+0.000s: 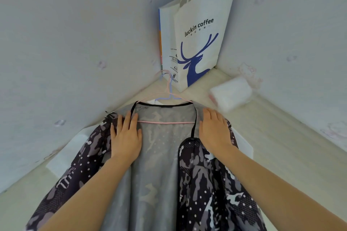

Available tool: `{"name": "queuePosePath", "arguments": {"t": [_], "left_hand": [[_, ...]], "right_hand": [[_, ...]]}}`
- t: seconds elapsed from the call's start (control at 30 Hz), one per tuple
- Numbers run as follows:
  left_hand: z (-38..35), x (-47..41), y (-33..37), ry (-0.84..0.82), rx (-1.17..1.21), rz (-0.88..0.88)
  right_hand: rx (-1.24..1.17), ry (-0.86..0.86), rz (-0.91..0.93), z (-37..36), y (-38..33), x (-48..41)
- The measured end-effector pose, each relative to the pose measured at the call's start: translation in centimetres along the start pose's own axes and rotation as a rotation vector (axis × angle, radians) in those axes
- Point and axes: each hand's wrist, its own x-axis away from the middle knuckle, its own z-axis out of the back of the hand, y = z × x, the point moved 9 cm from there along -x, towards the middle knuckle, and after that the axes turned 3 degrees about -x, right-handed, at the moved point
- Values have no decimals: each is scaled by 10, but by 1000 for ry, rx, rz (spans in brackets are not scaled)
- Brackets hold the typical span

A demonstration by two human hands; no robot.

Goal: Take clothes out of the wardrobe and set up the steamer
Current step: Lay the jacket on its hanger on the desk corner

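A dark camouflage jacket (206, 184) with a grey mesh lining lies open and spread flat on a pale surface. A pink hanger (167, 122) sits inside its shoulders, with a blue hanger (165, 98) under it at the collar. My left hand (125, 137) presses flat on the jacket's left shoulder with straight fingers. My right hand (215, 129) presses flat on the right shoulder the same way. A white garment (63, 157) lies beneath the jacket, showing at both sides. No steamer is in view.
A white paper bag (195, 43) with a blue deer print stands in the corner behind the hangers. A white wrapped pack (231, 93) lies to the right of the collar. Pale walls close in on the left and right.
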Motion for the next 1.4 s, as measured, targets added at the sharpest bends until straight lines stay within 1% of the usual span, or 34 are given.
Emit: {"name": "queuePosePath", "arguments": {"t": [0.2,0.4,0.5,0.57,0.67,0.8,0.9,0.97,1.07,1.2,1.3,1.4], "left_hand": [[4,54,13,-2,-24,-51],[2,130,16,-27,-51,-171],[-12,179,17,-121,-28,-237],[-16,214,14,-146,-30,-267],[-19,264,4,-160,-15,-281],[-15,323,-8,-167,-25,-363],[-12,356,-19,-143,-49,-416],[-11,372,-27,-137,-58,-439],[-6,397,-31,-136,-6,-470],[5,429,-17,-140,130,-542],[8,456,5,-148,164,-628],[12,488,32,-137,191,-751]], "right_hand": [[0,-108,11,1,-9,64],[81,-176,69,-10,-26,149],[76,-224,47,-20,-31,196],[69,-236,34,-24,-39,230],[43,-220,9,-28,-51,281],[75,-187,-39,-36,-63,345],[116,-119,-88,-38,-64,391],[126,-103,-117,-36,-67,419],[123,-90,-196,-28,-67,461],[70,-68,-252,-20,-66,510],[66,-76,-318,-14,-58,545],[-31,-69,-368,-5,-52,580]]}}
